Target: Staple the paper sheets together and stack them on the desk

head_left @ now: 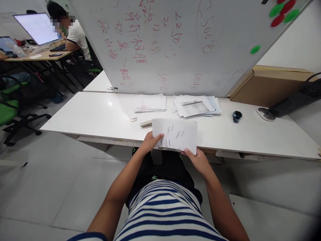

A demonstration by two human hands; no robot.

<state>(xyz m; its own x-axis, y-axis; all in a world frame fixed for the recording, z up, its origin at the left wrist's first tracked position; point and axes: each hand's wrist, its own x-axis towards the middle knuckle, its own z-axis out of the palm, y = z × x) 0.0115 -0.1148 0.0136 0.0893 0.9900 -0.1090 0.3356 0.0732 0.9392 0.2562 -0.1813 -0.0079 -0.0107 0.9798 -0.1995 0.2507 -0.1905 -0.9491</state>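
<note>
Between my hands is a printed sheet of paper (184,137), raised at the front edge of the white desk; I cannot tell whether it is one sheet or a few. My left hand (149,142) grips its left edge, thumb on top. At the lower right corner my right hand (197,158) pinches it, thumb over the face and fingers beneath. Partly hidden behind the sheet lies a grey, narrow tool (146,124), perhaps a stapler. Farther back are a pile of white papers (151,102) and a pile of printed papers (197,106).
The white desk (100,115) meets a whiteboard (150,43) with red writing and magnets. A small white round object (133,118) lies left, a dark watch (237,116) right. A cardboard box (271,85) and a monitor stand (266,113) occupy the right end. A person (77,36) sits at another desk.
</note>
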